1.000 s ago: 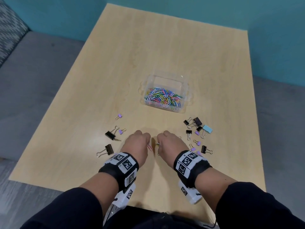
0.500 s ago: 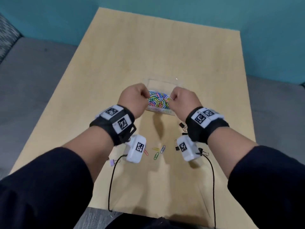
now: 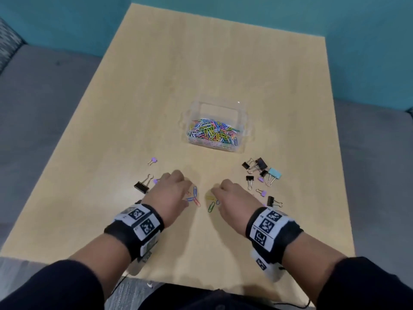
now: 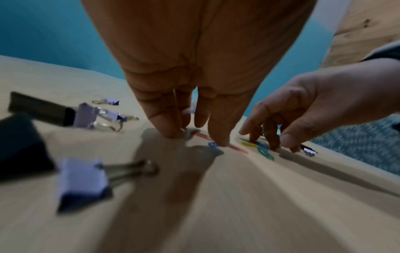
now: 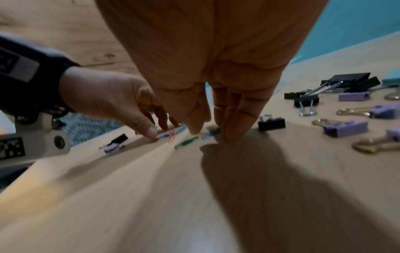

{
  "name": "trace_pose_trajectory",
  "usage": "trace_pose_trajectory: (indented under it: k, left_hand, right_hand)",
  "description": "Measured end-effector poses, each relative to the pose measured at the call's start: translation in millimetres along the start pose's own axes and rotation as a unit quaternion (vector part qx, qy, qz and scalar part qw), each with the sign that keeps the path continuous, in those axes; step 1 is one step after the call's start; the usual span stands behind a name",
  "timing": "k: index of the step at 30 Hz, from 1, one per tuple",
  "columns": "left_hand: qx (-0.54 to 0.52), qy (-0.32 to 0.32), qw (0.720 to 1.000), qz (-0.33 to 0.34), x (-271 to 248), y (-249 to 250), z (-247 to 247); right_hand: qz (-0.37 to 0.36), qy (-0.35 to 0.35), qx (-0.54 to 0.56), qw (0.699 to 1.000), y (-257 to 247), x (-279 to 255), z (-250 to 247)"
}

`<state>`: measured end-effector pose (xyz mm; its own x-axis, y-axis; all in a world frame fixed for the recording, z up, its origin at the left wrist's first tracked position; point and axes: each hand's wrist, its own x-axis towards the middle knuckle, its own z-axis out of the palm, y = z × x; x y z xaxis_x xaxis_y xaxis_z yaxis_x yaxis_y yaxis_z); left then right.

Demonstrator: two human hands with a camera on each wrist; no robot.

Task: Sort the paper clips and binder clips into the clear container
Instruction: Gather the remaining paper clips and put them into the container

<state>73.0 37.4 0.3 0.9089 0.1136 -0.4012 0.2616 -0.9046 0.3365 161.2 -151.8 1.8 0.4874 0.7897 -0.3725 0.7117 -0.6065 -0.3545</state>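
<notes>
The clear container (image 3: pixel 242 121) stands mid-table with a heap of coloured paper clips (image 3: pixel 212 134) in it. Nearer me, a few loose paper clips lie between my hands: a blue one (image 3: pixel 195 191), a red one (image 3: pixel 197 201), a yellow one (image 3: pixel 210 198) and a green one (image 3: pixel 211 206). My left hand (image 3: pixel 186 193) (image 4: pixel 195 137) reaches down with thumb and fingertips on the table at the blue and red clips. My right hand (image 3: pixel 218 196) (image 5: pixel 208 135) points its fingertips down at the yellow and green clips. Neither hand visibly has a clip lifted.
Black, purple and light blue binder clips (image 3: pixel 260 173) lie scattered right of my right hand. A black binder clip (image 3: pixel 142 185) and small purple ones (image 3: pixel 153 160) lie to the left. The table's near edge (image 3: pixel 201 285) is close behind my wrists.
Both hands were over the container half a second ago. They have come back toward me and down to the loose paper clips on the table.
</notes>
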Motion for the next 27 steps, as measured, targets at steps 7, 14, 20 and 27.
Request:
trace_pose_trajectory:
  k: [7, 14, 20, 27]
  left_hand:
    - [-0.001, 0.04, 0.999, 0.012, -7, -1, 20]
    - [0.02, 0.057, 0.997, 0.049, 1, -2, 20]
    - [0.041, 0.059, 0.997, 0.019, 4, -1, 25]
    - [0.006, 0.065, 0.998, -0.014, 4, 2, 26]
  right_hand:
    - [0.008, 0.048, 0.034, 0.998, -15, 1, 11]
    - [0.157, 0.048, 0.07, 0.984, -20, -16, 11]
    - [0.14, 0.072, 0.1, 0.982, -31, 3, 18]
    - [0.122, 0.063, 0.102, 0.985, -28, 15, 13]
